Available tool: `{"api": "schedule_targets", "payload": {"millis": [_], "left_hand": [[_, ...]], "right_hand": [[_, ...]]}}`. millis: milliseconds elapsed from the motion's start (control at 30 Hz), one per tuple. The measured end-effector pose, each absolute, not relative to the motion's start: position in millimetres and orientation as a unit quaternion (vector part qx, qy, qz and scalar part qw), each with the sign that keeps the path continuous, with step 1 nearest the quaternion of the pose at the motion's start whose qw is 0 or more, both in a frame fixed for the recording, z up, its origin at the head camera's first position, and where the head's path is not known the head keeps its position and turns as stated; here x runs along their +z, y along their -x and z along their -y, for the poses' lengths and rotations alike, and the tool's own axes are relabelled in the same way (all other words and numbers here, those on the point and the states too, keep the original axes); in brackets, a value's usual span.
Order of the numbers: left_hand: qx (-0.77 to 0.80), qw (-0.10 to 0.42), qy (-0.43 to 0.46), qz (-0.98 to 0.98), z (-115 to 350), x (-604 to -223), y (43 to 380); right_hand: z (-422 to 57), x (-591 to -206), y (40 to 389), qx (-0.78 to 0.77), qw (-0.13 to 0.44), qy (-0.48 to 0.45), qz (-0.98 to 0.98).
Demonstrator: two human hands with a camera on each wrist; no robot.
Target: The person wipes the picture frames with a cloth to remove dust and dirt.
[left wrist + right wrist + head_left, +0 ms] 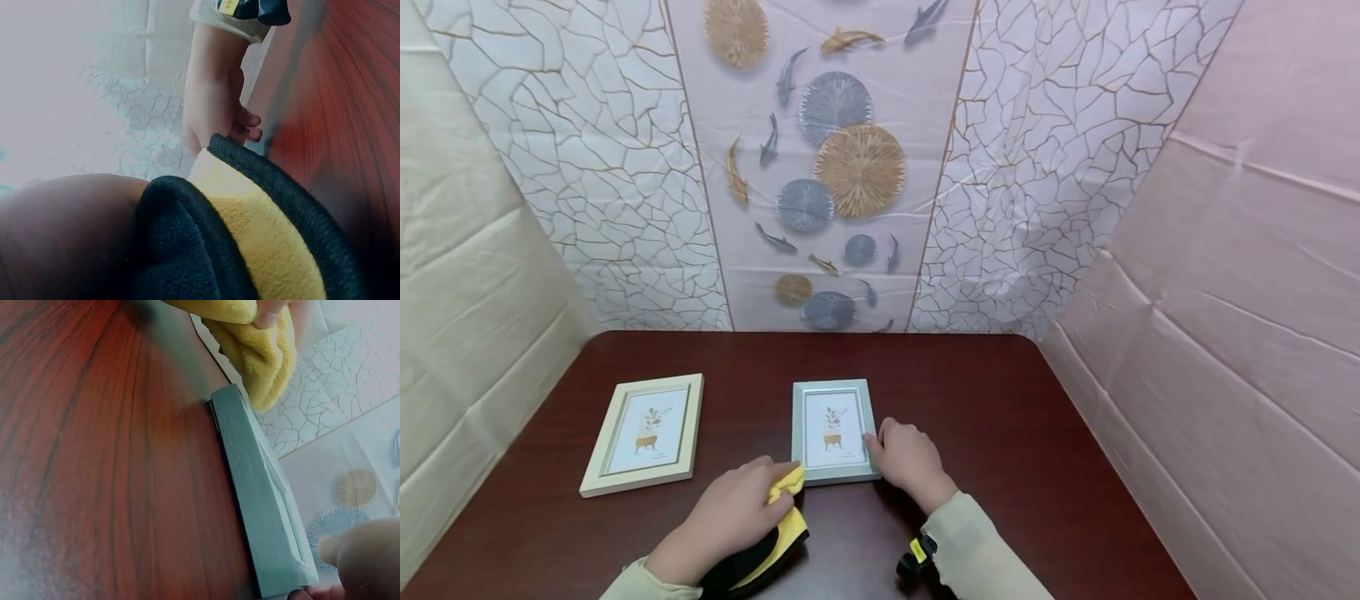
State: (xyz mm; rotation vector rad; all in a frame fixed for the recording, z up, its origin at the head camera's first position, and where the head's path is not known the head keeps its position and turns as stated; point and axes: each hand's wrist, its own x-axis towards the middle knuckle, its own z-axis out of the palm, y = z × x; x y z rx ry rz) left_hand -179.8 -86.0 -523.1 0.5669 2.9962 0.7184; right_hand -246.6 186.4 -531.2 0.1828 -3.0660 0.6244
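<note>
A light blue picture frame (833, 425) with a plant print lies face up on the table. My right hand (912, 461) grips its right edge near the lower corner, thumb on top and fingertips at the side. In my left hand (737, 504) is a yellow and black cleaning cloth (790, 533), bunched between thumb and fingers. A yellow fold of it sits right at the frame's lower left corner. The right wrist view has the cloth (265, 356) above the far end of the frame's edge (256, 500). In the left wrist view the cloth (262, 237) hangs in folds.
A cream picture frame (688, 462) with a similar print lies at the left of the dark red-brown table (1000, 467). Patterned cloth (820, 250) hangs behind the table, with plain fabric at both sides. A black wrist device (917, 557) is on the right wrist.
</note>
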Motion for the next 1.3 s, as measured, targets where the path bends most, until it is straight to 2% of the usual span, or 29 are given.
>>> {"api": "schedule_targets", "payload": {"millis": [200, 533, 1300], "left_hand": [[0.190, -0.028, -0.143, -0.971, 101, -528, 177], [0.139, 0.003, -0.155, -0.978, 95, -534, 181], [0.138, -0.009, -0.158, -0.978, 100, -539, 181]], "right_hand": [[-189, -533, 248, 0.206, 0.010, -0.079, 0.975], [-217, -532, 255, 0.208, -0.015, -0.038, 0.977], [-337, -526, 270, 0.220, -0.058, 0.066, 0.972]]}}
